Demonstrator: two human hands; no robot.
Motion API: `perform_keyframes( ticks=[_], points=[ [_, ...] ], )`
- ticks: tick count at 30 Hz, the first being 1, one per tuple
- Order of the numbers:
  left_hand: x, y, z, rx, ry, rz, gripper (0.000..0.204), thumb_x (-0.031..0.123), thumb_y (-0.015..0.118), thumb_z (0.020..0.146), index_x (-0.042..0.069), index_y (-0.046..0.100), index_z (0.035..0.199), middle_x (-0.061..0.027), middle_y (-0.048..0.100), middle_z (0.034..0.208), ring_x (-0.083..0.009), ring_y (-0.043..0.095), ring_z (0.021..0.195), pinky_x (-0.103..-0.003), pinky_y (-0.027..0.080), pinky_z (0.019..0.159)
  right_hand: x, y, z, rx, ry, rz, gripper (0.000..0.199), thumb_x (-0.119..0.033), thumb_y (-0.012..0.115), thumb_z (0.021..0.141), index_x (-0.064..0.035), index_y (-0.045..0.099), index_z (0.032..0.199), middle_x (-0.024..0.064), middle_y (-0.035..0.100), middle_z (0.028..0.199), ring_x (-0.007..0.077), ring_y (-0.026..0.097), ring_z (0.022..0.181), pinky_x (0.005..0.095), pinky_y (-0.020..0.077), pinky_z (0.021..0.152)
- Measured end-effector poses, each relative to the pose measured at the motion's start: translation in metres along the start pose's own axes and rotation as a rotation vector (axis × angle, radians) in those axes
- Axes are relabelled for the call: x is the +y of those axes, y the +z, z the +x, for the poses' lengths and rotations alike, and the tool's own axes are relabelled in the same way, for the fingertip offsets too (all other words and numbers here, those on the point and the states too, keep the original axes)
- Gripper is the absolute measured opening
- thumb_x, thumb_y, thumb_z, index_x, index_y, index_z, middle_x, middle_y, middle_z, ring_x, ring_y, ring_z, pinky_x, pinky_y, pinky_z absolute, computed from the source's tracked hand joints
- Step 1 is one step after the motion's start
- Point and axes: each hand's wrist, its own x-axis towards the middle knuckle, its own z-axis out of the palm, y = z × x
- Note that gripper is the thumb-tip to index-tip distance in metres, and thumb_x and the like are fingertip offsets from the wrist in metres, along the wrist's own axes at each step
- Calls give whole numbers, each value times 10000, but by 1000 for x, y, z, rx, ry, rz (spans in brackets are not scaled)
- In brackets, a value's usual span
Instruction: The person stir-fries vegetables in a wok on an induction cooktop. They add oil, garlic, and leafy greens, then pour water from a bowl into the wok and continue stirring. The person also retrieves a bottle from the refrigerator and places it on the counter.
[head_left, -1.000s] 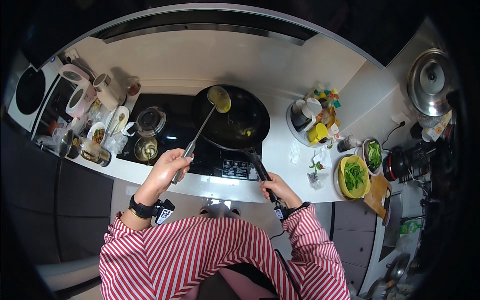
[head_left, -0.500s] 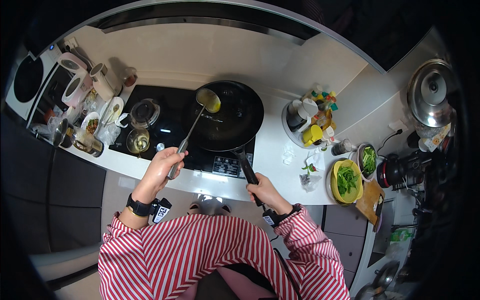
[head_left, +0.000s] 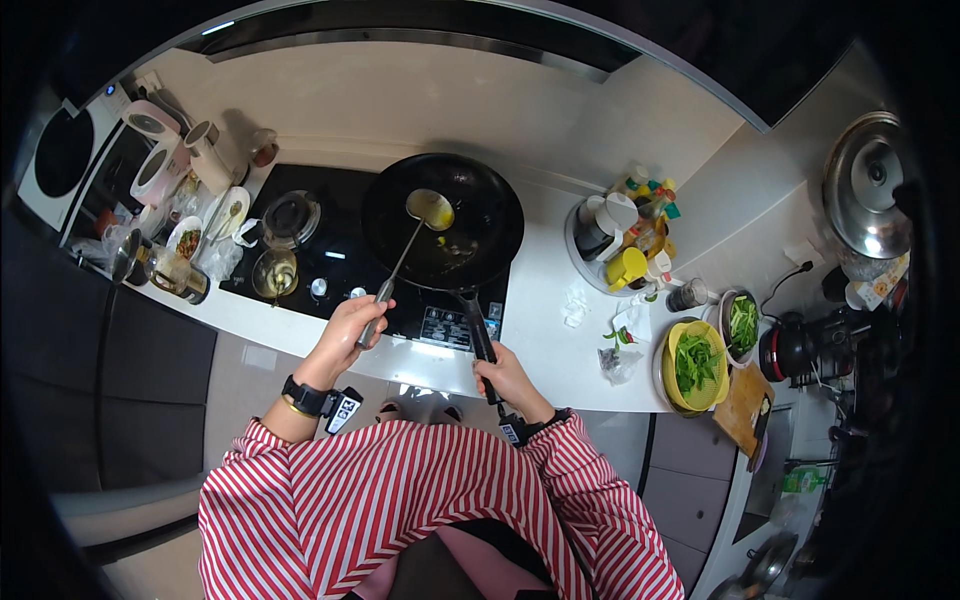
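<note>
My left hand (head_left: 356,326) is closed around the grey handle of a metal ladle (head_left: 428,206). The ladle's bowl is down inside a black wok (head_left: 487,237), with a little yellow residue on it. Small yellow bits and a shiny film show on the wok's bottom just below the bowl. Gripped in my right hand (head_left: 512,378) is the wok's long black handle (head_left: 478,330), which points toward me. The wok rests over the right part of the black stove (head_left: 340,215).
Left on the stove are a dark lidded pot (head_left: 291,216) and a small glass bowl (head_left: 275,272). To the right stand a round seasoning tray (head_left: 577,240) and a yellow basket (head_left: 718,388) of green leaves. A wooden cutting board (head_left: 743,412) lies beyond it.
The ladle's bowl has moved right and slightly lower in the wok, turning its hollow differently. My left hand has shifted right; my right hand with the wok's handle has moved slightly left.
</note>
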Motion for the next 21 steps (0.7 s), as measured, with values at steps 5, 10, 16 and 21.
perform_keyframes(
  ticks=[5, 10, 16, 21],
  points=[
    [-22, 9, 18, 23, -1, -10, 216, 202, 528, 923, 19, 582, 1025, 26, 517, 624, -45, 440, 472, -163, 317, 422, 11, 41, 5, 45, 6, 73, 193, -75, 540, 862, 8, 405, 972, 57, 536, 653, 128, 553, 499, 257, 461, 445],
    [-47, 3, 28, -9, 39, 3, 205, 235, 581, 908, 41, 623, 962, 23, 529, 663, -64, 475, 563, -201, 356, 493, 24, 65, 13, 59, -30, 105, 172, -94, 525, 882, -6, 401, 962, 69, 538, 648, 152, 572, 507, 262, 482, 444],
    [-60, 3, 37, -71, 41, 55, 234, 236, 490, 955, 22, 577, 997, 8, 533, 655, -77, 481, 547, -215, 382, 502, 43, 47, 12, -8, 61, 332, 599, -520, 230, 982, 11, 470, 1121, 118, 614, 793, 219, 623, 670, 343, 541, 638],
    [-72, -6, 31, -174, -51, -41, 515, 478, 287, 997, 30, 534, 1055, -2, 541, 651, -76, 502, 519, -201, 412, 490, 107, 28, 4, 215, 242, 446, 544, -505, 345, 970, -22, 583, 1045, 97, 638, 844, 230, 633, 745, 361, 539, 707]
  ],
)
